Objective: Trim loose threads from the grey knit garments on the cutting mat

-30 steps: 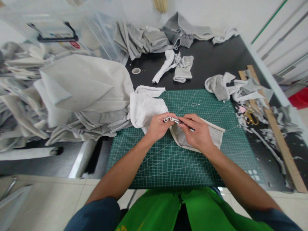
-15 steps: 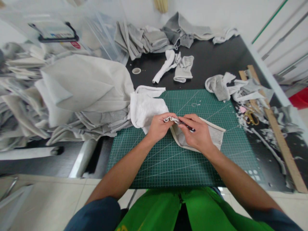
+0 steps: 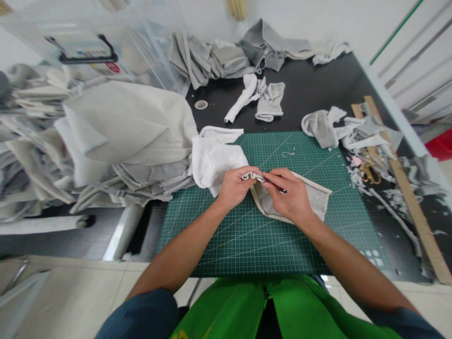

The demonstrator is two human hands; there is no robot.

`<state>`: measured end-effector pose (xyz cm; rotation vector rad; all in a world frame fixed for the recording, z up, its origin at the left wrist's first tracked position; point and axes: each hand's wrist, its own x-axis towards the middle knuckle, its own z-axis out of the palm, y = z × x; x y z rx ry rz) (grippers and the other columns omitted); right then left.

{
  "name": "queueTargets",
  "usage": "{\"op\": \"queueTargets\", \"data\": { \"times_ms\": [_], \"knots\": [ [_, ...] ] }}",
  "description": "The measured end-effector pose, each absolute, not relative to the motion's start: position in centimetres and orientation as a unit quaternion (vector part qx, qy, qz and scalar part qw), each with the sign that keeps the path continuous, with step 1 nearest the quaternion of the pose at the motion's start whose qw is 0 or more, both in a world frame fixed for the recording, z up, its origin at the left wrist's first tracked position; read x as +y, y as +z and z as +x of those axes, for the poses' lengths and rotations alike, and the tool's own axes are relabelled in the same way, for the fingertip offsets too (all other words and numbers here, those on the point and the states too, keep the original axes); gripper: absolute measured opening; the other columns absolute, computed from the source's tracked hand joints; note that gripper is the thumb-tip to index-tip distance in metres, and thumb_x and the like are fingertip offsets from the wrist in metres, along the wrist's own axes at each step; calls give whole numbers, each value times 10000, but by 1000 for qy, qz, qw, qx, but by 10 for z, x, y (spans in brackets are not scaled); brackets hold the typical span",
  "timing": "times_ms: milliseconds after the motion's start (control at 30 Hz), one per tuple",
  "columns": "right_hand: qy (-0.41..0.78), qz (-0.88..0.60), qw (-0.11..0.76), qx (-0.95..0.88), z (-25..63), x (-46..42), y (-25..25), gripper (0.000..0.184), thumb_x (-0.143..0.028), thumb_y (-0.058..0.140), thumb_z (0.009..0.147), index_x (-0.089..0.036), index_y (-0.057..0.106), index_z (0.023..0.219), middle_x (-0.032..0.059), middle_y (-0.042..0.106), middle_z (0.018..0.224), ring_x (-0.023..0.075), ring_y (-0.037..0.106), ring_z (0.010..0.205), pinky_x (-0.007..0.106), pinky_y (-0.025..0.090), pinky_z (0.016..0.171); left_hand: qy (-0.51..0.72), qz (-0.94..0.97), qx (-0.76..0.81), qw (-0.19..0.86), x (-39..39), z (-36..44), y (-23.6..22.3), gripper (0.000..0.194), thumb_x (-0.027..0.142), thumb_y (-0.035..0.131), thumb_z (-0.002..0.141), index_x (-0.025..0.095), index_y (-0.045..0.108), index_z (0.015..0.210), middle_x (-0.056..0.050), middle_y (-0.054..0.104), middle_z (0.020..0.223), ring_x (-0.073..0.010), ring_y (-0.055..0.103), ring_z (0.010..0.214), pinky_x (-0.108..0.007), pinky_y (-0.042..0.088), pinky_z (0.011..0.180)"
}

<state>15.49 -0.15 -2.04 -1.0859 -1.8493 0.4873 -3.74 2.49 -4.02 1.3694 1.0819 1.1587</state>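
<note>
A piece of grey fabric (image 3: 316,200) with pale rolled edges lies over the green cutting mat. Its gathered edge is pinched between the fingers of my left hand (image 3: 235,185). My right hand (image 3: 290,193) grips a small tool (image 3: 262,179) with a shiny metal tip and a dark handle. The tip meets the bunched fabric edge just beside my left fingertips. Fingers cover most of the tool, so I cannot tell its exact kind. Just left of my left hand rests a white fabric piece (image 3: 221,157).
The green cutting mat (image 3: 226,249) sits on a black table. Heaped grey fabric (image 3: 130,127) and a clear plastic box (image 3: 148,42) stand left. Scissors (image 3: 369,173), scraps and a wooden strip (image 3: 416,209) lie right. A white roll of tape (image 3: 201,105) is at the back.
Both hands stay at the fabric edge with almost no movement. The whole view has shifted very slightly.
</note>
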Motion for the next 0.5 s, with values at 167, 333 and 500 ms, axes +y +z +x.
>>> {"op": "queueTargets", "data": {
  "times_ms": [167,333,500],
  "knots": [
    [209,-446,458,-740,154,-2,-19,248,-337,661,1043,-266,845,1193,93,792,1055,253,740,953,430,644,836,472,571,451,498,25,-38,-40,127,249,765,843,202,829,943,-23,790,899,-180,684,833,-319,533,816],
    [203,-448,452,-744,153,-3,-18,258,-348,677,1033,-252,841,1208,100,793,1076,246,737,933,419,647,823,478,579,441,492,25,-38,-39,117,200,730,850,197,824,919,-16,787,882,-168,680,823,-303,521,808],
    [196,-443,462,-743,153,-2,-20,253,-342,669,1039,-242,847,1189,99,792,1061,243,740,935,407,647,827,484,586,437,482,25,-37,-39,124,189,723,852,196,826,921,-8,782,860,-158,672,797,-289,510,777]
  ]
}}
